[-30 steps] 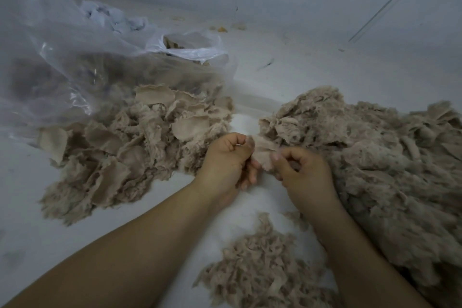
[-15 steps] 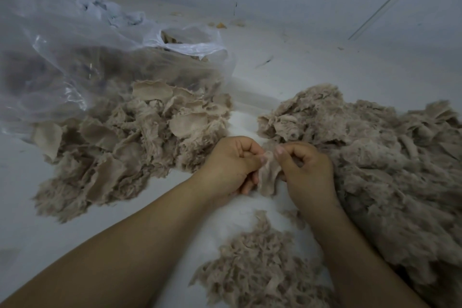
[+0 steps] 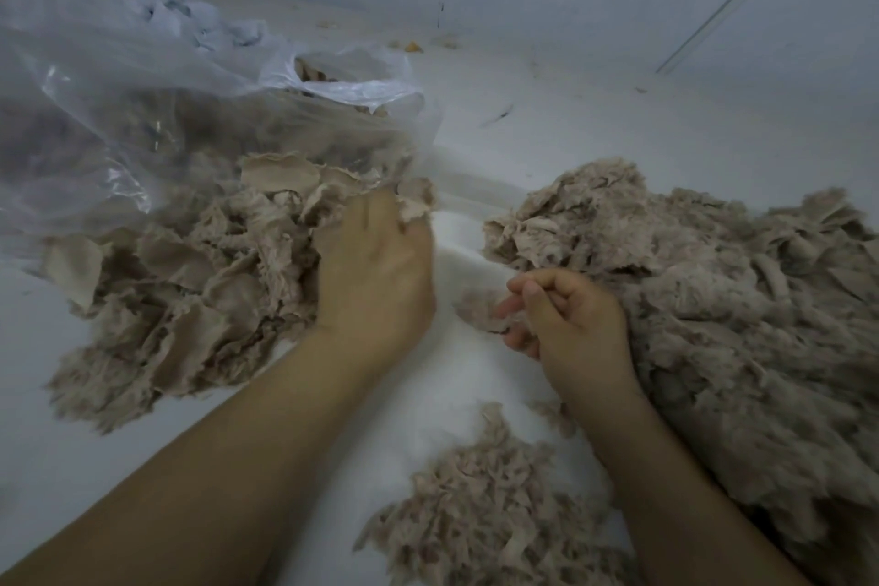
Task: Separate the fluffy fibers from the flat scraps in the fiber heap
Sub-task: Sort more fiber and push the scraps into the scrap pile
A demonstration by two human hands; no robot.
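No readable text, label, brand, number or sign shows on anything here.

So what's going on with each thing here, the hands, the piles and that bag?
Left hand: reaching onto the flat scrap pile, a scrap at its fingertips.
Right hand: fingers curled, pinching a fluffy tuft.
Flat scrap pile: heaped at the bag's mouth.
Mixed heap: large, unsorted, beside the right hand.
Fluffy pile: small, nearest the person.
Plastic bag: open, crumpled, partly filled.
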